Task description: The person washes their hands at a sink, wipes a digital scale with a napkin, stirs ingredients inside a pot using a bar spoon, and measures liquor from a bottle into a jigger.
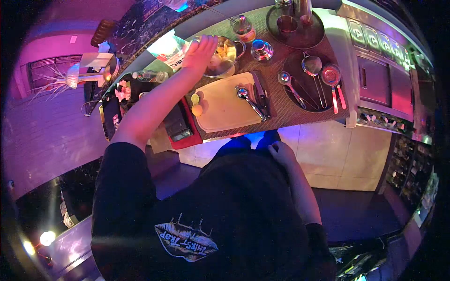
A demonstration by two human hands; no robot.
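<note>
My left hand (201, 52) is stretched out across the left side of a shiny metal pot (236, 49), its fingers long and straight. Pieces of yellow-orange fruit (227, 50) lie in the pot; the palm is hidden, so contact with the rim is unclear. Low beside my thigh hangs my right hand (282, 153), loosely bent and holding nothing visible. Between them is a cutting board (218, 105) with a lime piece (195, 99), an orange citrus piece (197, 110) and a metal citrus squeezer (249, 100). A dark-handled knife (260, 91) lies along its right edge.
A metal jigger (261, 49) and a mixing glass (243, 29) stand behind the board. One round tray (293, 63) carries strainers and a spoon; another tray (276, 35) bears vessels. A white printed bag (168, 50) is beside the pot. A red cloth (192, 139) lies at the counter edge.
</note>
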